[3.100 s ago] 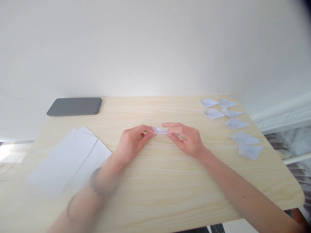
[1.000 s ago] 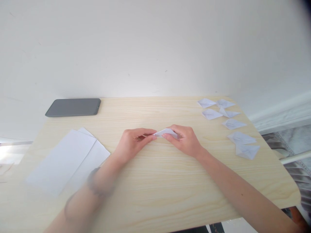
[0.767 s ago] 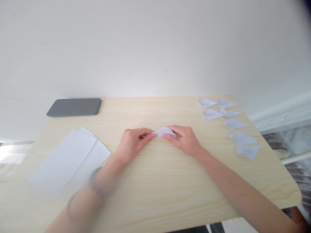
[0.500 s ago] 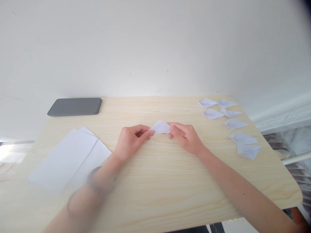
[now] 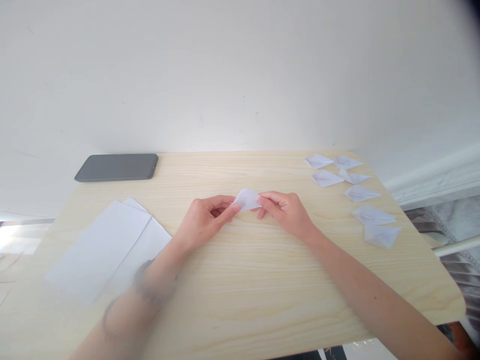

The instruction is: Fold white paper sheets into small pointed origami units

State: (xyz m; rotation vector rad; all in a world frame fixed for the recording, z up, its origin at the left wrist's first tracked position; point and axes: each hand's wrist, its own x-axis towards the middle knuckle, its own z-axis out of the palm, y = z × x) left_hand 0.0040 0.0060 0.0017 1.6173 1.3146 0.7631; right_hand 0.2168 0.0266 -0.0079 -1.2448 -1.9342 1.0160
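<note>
A small folded piece of white paper (image 5: 248,199) is held above the middle of the table, with a blunt peak pointing away from me. My left hand (image 5: 205,218) pinches its left corner between thumb and fingers. On the opposite side, my right hand (image 5: 287,212) grips the right corner, thumb on top. The underside of the paper and some fingertips behind it are hidden.
Several folded white paper shapes (image 5: 362,193) lie along the right side of the wooden table (image 5: 240,295). Flat white paper sheets (image 5: 108,240) overlap at the left, beside my forearm. A dark grey phone (image 5: 117,167) lies at the back left, near the wall.
The folded paper has tilted, its right corner now a little higher than its left. Both hands keep hold of it. The camera view has shifted slightly.
</note>
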